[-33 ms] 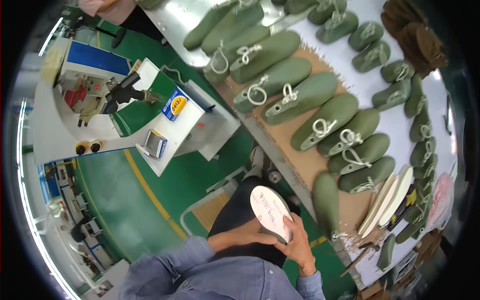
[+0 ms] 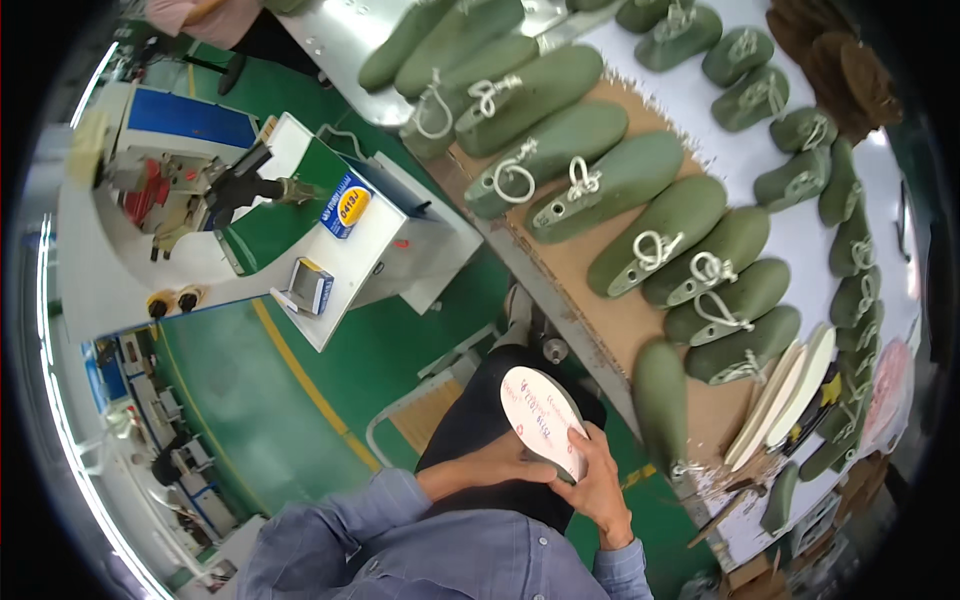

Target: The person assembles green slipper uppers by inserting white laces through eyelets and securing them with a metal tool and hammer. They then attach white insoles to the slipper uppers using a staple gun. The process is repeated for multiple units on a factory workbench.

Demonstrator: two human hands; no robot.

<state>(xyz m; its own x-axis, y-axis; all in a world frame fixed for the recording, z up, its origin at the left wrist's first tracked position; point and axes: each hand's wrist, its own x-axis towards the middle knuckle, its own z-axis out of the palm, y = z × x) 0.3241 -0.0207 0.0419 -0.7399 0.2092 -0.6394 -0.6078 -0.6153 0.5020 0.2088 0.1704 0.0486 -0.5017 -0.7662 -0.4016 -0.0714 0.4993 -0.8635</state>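
Note:
Above my lap I hold a white insole [image 2: 541, 415] with handwritten marks on its face, toe end pointing up and left. A narrow grey-green edge shows beneath it near my fingers, probably a shoe last; most of it is hidden. My left hand [image 2: 497, 466] is closed round the lower left edge. At the lower right, my right hand [image 2: 596, 482] grips the heel end, its thumb lying on the white face. To the right, a green shoe last [image 2: 659, 410] lies on the bench closest to my hands.
Rows of green lasts with white cord loops [image 2: 655, 237] cover the bench on the right. White insoles [image 2: 790, 395] lean together near its front, beside scraps and a wooden-handled tool [image 2: 716, 524]. Left stand a white machine table [image 2: 350, 290] and a stool [image 2: 420, 415]. Another person [image 2: 215, 25] stands far left.
The view has shifted slightly, so the bench's lasts sit a little farther right. Both hands keep the same hold on the insole.

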